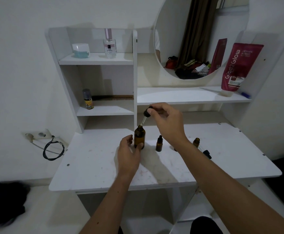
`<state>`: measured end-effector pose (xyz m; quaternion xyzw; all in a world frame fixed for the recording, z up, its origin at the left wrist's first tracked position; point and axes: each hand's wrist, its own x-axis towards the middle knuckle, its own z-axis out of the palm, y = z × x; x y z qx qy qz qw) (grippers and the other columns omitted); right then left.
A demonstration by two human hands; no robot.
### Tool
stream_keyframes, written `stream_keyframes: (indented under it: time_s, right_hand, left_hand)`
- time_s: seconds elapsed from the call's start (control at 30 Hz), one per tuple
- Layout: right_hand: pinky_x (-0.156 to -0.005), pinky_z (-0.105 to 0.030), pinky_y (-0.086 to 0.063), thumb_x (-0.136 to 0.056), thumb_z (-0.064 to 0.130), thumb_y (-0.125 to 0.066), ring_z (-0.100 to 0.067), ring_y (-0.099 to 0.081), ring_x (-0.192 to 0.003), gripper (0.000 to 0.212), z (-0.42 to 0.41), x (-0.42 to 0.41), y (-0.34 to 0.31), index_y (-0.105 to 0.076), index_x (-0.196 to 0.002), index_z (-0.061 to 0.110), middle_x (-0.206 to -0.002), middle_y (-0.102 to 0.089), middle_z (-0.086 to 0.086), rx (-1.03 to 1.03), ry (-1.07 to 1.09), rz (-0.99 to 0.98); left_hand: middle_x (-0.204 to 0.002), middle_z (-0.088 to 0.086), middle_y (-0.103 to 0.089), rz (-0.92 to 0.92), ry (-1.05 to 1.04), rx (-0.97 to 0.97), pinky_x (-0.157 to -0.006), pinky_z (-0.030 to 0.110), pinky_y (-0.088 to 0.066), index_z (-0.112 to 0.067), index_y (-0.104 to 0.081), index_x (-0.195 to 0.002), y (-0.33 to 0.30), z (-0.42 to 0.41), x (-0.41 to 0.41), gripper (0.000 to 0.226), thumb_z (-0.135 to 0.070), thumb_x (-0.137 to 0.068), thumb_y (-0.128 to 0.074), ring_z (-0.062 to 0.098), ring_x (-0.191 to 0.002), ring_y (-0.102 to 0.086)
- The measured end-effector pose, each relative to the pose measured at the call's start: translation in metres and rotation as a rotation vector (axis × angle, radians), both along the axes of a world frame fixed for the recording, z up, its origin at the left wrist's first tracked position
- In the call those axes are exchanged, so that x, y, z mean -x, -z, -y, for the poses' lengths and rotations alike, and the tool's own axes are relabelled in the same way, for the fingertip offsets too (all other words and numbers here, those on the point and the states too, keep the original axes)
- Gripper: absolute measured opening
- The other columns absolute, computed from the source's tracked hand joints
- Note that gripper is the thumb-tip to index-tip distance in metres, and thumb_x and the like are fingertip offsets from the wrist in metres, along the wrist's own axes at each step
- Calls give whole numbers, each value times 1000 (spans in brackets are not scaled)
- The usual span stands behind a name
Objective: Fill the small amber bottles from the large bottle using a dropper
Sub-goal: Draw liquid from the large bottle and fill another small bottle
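Note:
The large amber bottle (139,135) stands uncapped on the white desk top (95,162). My left hand (129,152) wraps its lower part from the front left. My right hand (166,120) pinches the black bulb of a dropper (146,115), tilted, its glass tip at the bottle's mouth. A small amber bottle with a black dropper cap (159,143) stands just right of the large one. Another small amber bottle (196,142), uncapped, stands behind my right forearm. A loose black dropper cap (207,154) lies near it.
White shelves rise behind the desk: a small yellow-labelled bottle (88,99) and a comb on the lower left shelf, a perfume bottle (110,44) and a jar above. A red tube (239,66) leans beside the round mirror (200,36). A wall socket with a cable is at left.

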<state>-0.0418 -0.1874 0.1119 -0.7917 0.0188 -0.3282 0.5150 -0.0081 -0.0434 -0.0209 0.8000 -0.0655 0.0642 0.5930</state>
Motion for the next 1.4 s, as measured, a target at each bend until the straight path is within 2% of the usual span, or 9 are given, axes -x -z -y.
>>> stream_keyframes:
  time_s: [0.27,0.4,0.5,0.63,0.77,0.9,1.1,1.23,1.4]
  right_hand:
    - [-95,-24,-58,-95,18,-75,-7,-73,-99,17,17,20,-19,-77,-112,16,-102,-78,8,-60,9,75]
    - [-94,-21,-57,-95,18,-76,-6,-74,-99,16,40,41,-18,-78,-111,16,-101,-79,9,-41,62,83]
    - [-91,-16,-56,-94,16,-77,-2,-74,-97,14,65,63,-10,-78,-108,19,-99,-79,11,-70,118,58]
    - [-91,-17,-57,-93,21,-78,0,-74,-94,17,99,89,5,-78,-110,19,-97,-79,13,-70,217,2]
    - [-91,-20,-58,-94,23,-77,1,-73,-92,17,125,107,14,-79,-110,18,-98,-79,12,-51,308,-38]
    - [-90,-23,-59,-94,24,-78,0,-74,-91,19,142,115,17,-79,-111,17,-97,-79,10,-37,355,-48]
    - [-92,-22,-59,-95,23,-76,0,-74,-93,19,157,115,23,-78,-113,17,-97,-78,13,-28,363,-47]
    - [-92,-22,-59,-95,23,-76,0,-74,-94,18,162,112,27,-78,-112,17,-97,-79,13,-30,356,-55]
    - [-92,-23,-58,-94,21,-77,-2,-75,-93,15,163,108,35,-78,-109,18,-94,-79,14,-33,321,-64]
  left_hand:
    - [-129,-4,-62,10,-20,-30,-97,24,-44,-20,-53,-135,0,1,8,48,-28,-92,-74,14,-117,-58]
    - [-115,-5,-65,25,-73,24,-92,26,-53,-23,-55,-122,-6,4,25,39,-29,-90,-76,12,-103,-62]
    - [-104,-7,-67,31,-57,53,-80,20,-55,-26,-57,-115,-7,14,43,32,-30,-90,-76,11,-92,-65]
    - [-99,-10,-67,13,70,57,-72,11,-52,-25,-61,-112,-6,44,65,27,-31,-90,-76,8,-90,-65]
    - [-103,-12,-68,19,242,37,-83,18,-56,-24,-63,-117,-6,81,81,31,-31,-90,-77,7,-96,-65]
    - [-125,-12,-66,24,370,-4,-98,22,-53,-24,-61,-131,-5,115,90,45,-34,-90,-76,3,-113,-62]
    - [-146,-7,-57,35,410,-102,-112,32,-45,-22,-50,-147,2,150,88,60,-37,-93,-73,8,-134,-52]
    - [-154,-4,-48,18,379,-143,-116,33,-39,-20,-41,-152,2,165,84,66,-34,-95,-70,13,-141,-44]
    - [-150,-4,-51,77,364,-221,-112,28,-40,-17,-43,-151,0,177,77,61,-30,-96,-68,15,-138,-46]
